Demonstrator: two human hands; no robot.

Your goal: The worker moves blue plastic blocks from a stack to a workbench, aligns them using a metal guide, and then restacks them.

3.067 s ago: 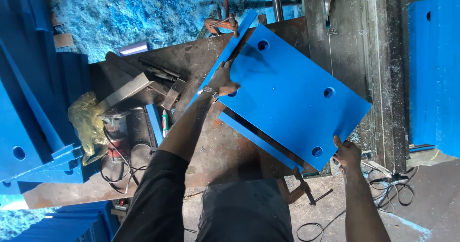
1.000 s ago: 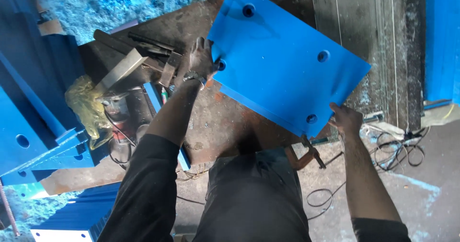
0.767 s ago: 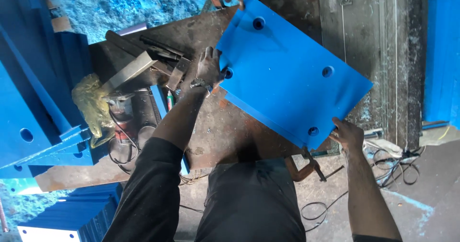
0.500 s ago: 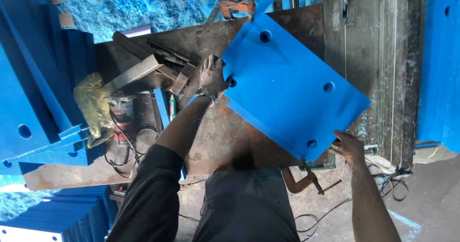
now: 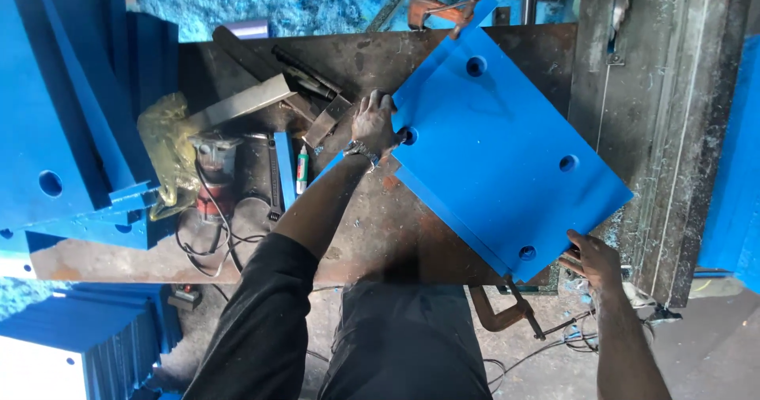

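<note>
A large blue square plate with a hole near each corner lies on the rusty metal workbench, turned diagonally. My left hand grips its left corner by one hole. My right hand holds the near right corner, which hangs over the bench's front edge. A second blue plate shows underneath as a thin edge.
On the bench's left lie a power tool with cord, a yellow rag, a steel angle bar, a marker and metal scraps. Stacks of blue plates stand left. A rusty clamp hangs below the bench's front.
The blue plate has shifted slightly on the bench while both hands keep hold of its corners. The view has swayed; little else has moved.
</note>
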